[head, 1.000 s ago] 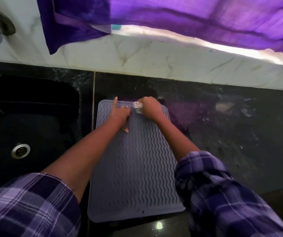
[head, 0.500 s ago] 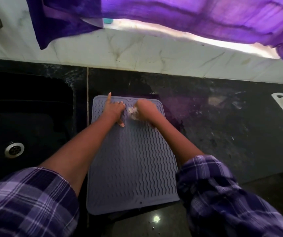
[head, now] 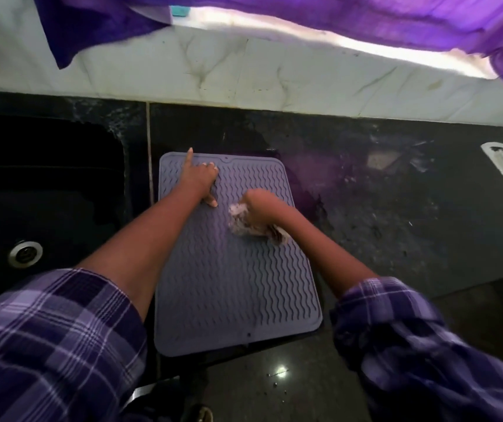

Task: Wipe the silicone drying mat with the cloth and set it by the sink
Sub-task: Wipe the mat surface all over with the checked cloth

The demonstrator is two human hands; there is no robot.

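Dark surface (head: 396, 239); black sink (head: 46, 193) at left. Grey mat (head: 229, 284) lies flat on the surface just beside the sink. Left hand (head: 201, 181) rests on the mat's far left corner, forefinger straight, holding nothing. Right hand (head: 262, 208) grips the crumpled cloth (head: 244, 226), pressed on mid-mat.

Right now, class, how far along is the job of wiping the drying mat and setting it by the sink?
Done: the mat already lies flat on the counter beside the sink. In hand: the left hand presses its far corner while the right hand grips the cloth mid-mat. Left: the near half looks unwiped, though wetness cannot be judged.
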